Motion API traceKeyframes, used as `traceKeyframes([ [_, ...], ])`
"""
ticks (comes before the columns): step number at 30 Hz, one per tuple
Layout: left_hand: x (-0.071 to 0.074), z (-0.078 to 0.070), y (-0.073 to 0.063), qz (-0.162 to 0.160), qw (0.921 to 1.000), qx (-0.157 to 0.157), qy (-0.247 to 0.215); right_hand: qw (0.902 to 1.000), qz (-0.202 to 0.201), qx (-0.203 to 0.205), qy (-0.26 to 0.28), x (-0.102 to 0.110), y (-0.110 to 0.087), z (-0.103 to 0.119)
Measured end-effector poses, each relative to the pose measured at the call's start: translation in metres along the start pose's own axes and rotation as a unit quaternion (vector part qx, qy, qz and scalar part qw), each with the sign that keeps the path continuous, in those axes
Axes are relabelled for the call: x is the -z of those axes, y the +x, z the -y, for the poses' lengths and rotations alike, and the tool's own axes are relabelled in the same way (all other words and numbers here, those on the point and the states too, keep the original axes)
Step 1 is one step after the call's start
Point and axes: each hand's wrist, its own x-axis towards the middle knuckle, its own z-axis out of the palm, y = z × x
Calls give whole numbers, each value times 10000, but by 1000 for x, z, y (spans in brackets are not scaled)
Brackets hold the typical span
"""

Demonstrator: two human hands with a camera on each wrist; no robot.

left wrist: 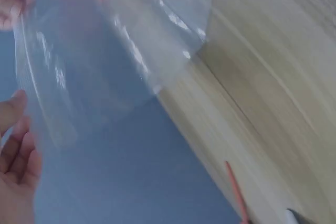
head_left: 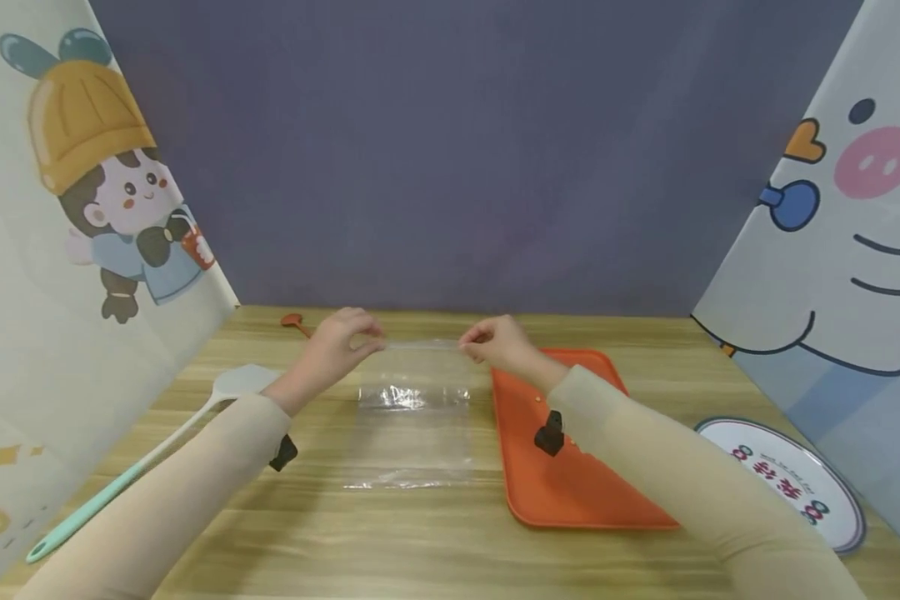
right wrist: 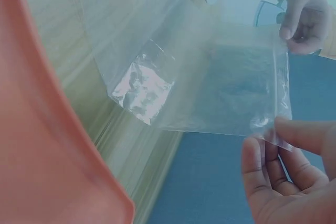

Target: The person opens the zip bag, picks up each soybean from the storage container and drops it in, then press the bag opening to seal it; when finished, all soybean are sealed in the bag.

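Note:
A clear plastic bag (head_left: 412, 446) hangs between my two hands, its lower part reaching down over the wooden table. Thumb and fingers of my left hand (head_left: 342, 340) pinch its upper left corner. At the upper right corner, my right hand (head_left: 501, 346) holds the edge the same way. The right wrist view shows a straight ridge along the bag (right wrist: 236, 87) just below its top edge, with bright glare on a crease lower down. The top edge is stretched between the hands, and I see nothing inside the bag.
An orange tray (head_left: 521, 475) with a few small pale bits lies under my right forearm. Farther right is a white patterned plate (head_left: 765, 446). On the left lie a long-handled spatula (head_left: 243, 381) and a small red spoon (head_left: 292, 320). A dark panel (head_left: 465, 167) stands behind the table.

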Motion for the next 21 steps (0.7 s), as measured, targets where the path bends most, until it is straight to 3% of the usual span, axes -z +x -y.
traceKeyframes([
  [4, -12, -14, 4, -320, 9927, -1042, 513, 9999, 62, 94, 108, -1, -2, 0],
  [7, -21, -22, 7, -572, 9848, -1453, 758, 9996, 154, 179, 161, -3, -2, 0],
  [14, -31, -28, 8, -961, 9754, -1661, 1090, 9995, 232, 190, 88, -7, -4, 0],
  [21, -36, -28, 7, -1342, 9584, -1952, 1592, 9992, 196, 159, 299, -6, -8, 0],
])
